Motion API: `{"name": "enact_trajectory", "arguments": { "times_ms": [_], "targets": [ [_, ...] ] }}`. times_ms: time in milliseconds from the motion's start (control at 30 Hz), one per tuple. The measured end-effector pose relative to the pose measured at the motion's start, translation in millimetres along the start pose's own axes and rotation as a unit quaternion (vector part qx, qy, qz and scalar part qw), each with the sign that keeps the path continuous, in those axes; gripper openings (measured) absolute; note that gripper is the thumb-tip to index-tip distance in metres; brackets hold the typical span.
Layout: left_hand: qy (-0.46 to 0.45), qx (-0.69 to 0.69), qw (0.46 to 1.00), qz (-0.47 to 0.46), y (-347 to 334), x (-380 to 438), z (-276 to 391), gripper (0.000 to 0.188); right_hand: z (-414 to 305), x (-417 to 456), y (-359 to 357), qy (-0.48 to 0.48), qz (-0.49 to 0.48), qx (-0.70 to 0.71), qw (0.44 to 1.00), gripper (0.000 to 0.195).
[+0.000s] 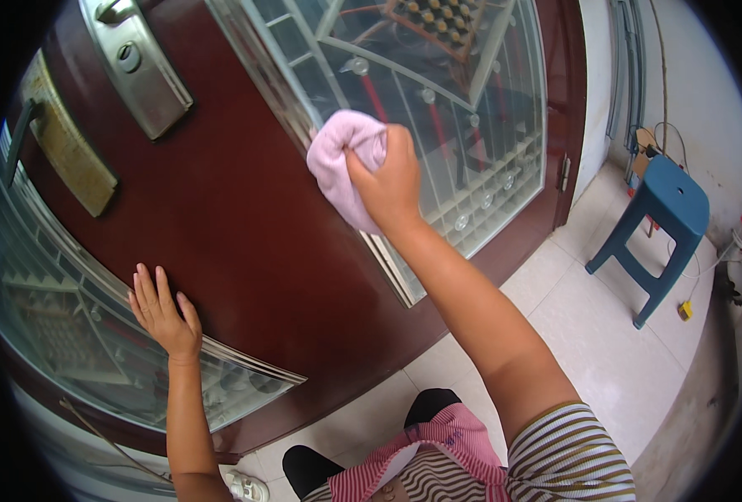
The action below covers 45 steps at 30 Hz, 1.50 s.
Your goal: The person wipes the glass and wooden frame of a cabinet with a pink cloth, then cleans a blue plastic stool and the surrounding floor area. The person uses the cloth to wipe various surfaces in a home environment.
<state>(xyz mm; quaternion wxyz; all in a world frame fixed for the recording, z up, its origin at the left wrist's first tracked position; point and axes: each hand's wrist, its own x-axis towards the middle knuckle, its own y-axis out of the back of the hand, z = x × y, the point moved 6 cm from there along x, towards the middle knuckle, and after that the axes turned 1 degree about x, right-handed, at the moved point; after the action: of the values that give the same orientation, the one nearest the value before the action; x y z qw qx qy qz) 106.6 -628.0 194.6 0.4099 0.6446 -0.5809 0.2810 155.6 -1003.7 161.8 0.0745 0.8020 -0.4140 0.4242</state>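
Observation:
My right hand grips a bunched pink cloth against the metal frame strip beside the glass panel of a dark red door. Flat against the door, fingers spread, my left hand lies at the lower left near the trim of a second glass panel and holds nothing. Above it are a worn metal handle plate and a silver lock plate with a keyhole and handle.
A blue plastic stool stands on the tiled floor at the right. Behind it are grey pipes, a thin pole and a cardboard box by the wall. A cable with a yellow end piece lies near its legs. A hinge edges the door.

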Motion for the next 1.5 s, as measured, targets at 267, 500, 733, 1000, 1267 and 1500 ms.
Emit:
{"name": "enact_trajectory", "arguments": {
  "times_ms": [267, 500, 733, 1000, 1267, 1500],
  "targets": [
    [-0.003, 0.011, 1.0, 0.009, -1.3, 2.3, 4.4, 0.047, 90.8, -90.4, 35.9, -0.1, 0.002, -0.029, 0.995, 0.04],
    [-0.016, 0.014, 1.0, 0.019, -2.6, 0.7, 6.1, 0.046, 171.7, -178.0, 68.7, -0.222, 0.027, -0.047, 0.973, 0.041],
    [-0.026, -0.002, 0.999, 0.038, -4.0, -1.1, 3.5, 0.044, 214.0, -230.2, 99.3, -0.356, 0.051, -0.122, 0.925, 0.038],
    [-0.027, 0.001, 0.998, 0.049, -4.6, -3.3, 1.8, 0.043, 219.5, -245.1, 99.8, -0.427, 0.065, -0.15, 0.889, 0.038],
    [-0.008, 0.007, 0.999, 0.044, -8.1, -9.9, -5.3, 0.042, 215.0, -245.5, 102.9, -0.456, 0.067, -0.146, 0.875, 0.042],
    [0.034, 0.012, 0.999, 0.023, -4.8, -15.4, -1.8, 0.04, 202.6, -239.3, 100.6, -0.41, 0.048, -0.141, 0.9, 0.042]
  ]
}}
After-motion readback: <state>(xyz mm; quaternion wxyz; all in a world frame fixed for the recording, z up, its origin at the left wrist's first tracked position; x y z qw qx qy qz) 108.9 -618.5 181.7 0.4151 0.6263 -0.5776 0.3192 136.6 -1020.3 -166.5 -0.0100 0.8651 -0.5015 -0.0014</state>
